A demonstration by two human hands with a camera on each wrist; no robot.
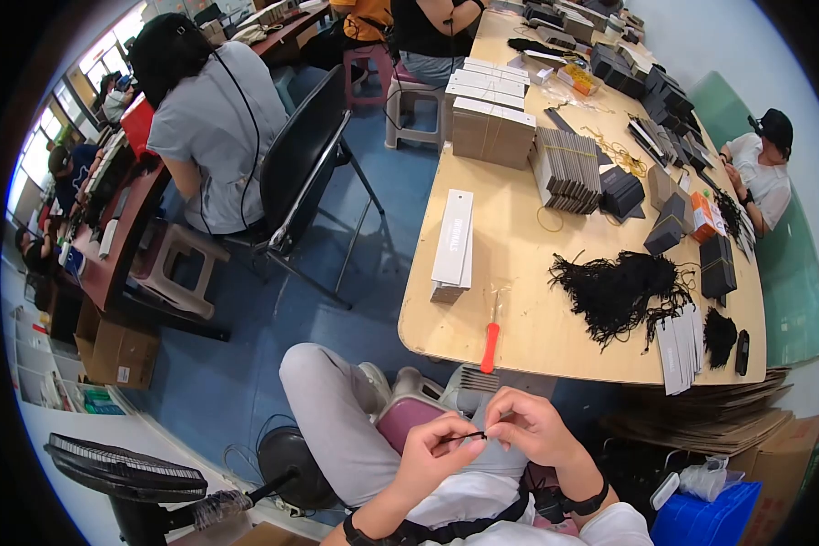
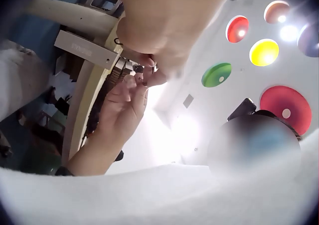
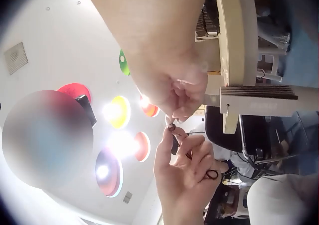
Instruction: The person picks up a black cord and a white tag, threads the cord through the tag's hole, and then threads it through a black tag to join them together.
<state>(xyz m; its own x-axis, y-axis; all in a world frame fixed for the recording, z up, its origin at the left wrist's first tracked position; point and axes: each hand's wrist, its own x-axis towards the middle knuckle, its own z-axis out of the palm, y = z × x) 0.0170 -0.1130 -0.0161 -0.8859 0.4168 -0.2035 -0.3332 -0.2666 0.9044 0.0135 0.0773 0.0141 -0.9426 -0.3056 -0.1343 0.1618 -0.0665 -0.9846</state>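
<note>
Above the lap, the left hand (image 1: 435, 458) pinches a thin black cord (image 1: 469, 437); a loop of the cord (image 3: 212, 174) sticks out by the curled fingers of this hand (image 3: 185, 182) in the right wrist view. The right hand (image 1: 535, 429) has thumb and fingertips together at the cord's other end, where a small dark knot or bead (image 3: 172, 127) shows between the two hands. The left wrist view has the left hand (image 2: 157, 38) above and the right hand (image 2: 115, 116) below, fingertips nearly meeting.
On the table (image 1: 428, 337) lie a stack of white printed tags (image 1: 453, 238), a red-handled tool (image 1: 490, 348), a heap of black tassels (image 1: 614, 296) and fanned tags (image 1: 678, 350). Bundled cards (image 1: 491, 132) stand farther back. A fan (image 1: 123, 469) is at the lower left, a blue bin (image 1: 708, 519) at the lower right.
</note>
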